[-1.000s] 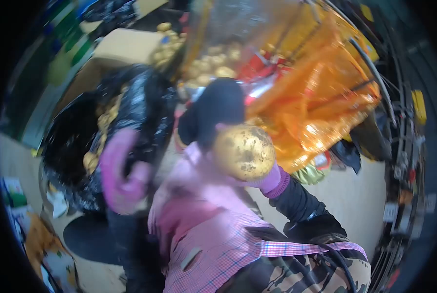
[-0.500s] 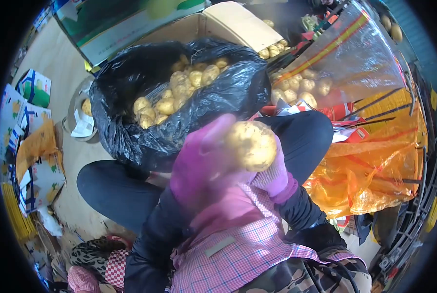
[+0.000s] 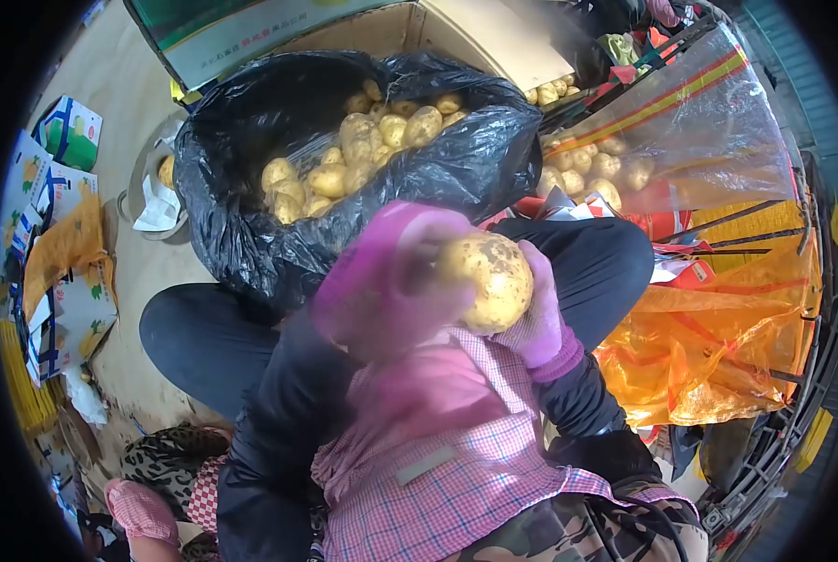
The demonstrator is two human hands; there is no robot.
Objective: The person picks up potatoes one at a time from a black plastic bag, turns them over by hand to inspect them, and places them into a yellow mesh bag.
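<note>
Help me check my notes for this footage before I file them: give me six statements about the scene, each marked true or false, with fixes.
1. The right hand holds a potato. True.
2. That potato is spotlessly clean. False: its skin is speckled with dark marks.
3. The left hand shows sharply. False: it is blurred.
4. The black bag is open, with potatoes inside. True.
5. The orange plastic lies on the left side of the view. False: it lies on the right.
6. Both hands are gloved. True.
</note>
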